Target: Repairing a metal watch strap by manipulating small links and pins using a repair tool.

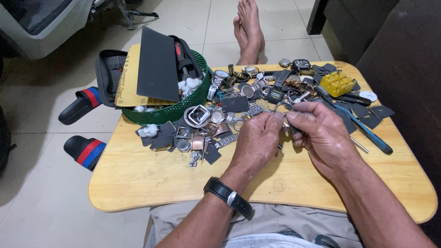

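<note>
My left hand (pixel 257 140) and my right hand (pixel 321 133) meet over the middle of a small wooden lap table (pixel 151 183). Together they pinch a small metal watch part (pixel 285 123), mostly hidden by my fingertips. A black wristwatch (pixel 228 196) sits on my left wrist. Right behind my hands lies a heap of watch cases, metal bands and buckles (pixel 206 124), with several whole watches (pixel 275 94) further back.
A green basket (pixel 183 108) holding sandpaper sheets, cotton and a dark pouch stands at the table's back left. A yellow parts box (pixel 336 82) and a blue-handled tool (pixel 367 133) lie at right. Sandals (pixel 85 149) rest on the tiled floor at left; bare feet (pixel 250 27) stretch beyond the table.
</note>
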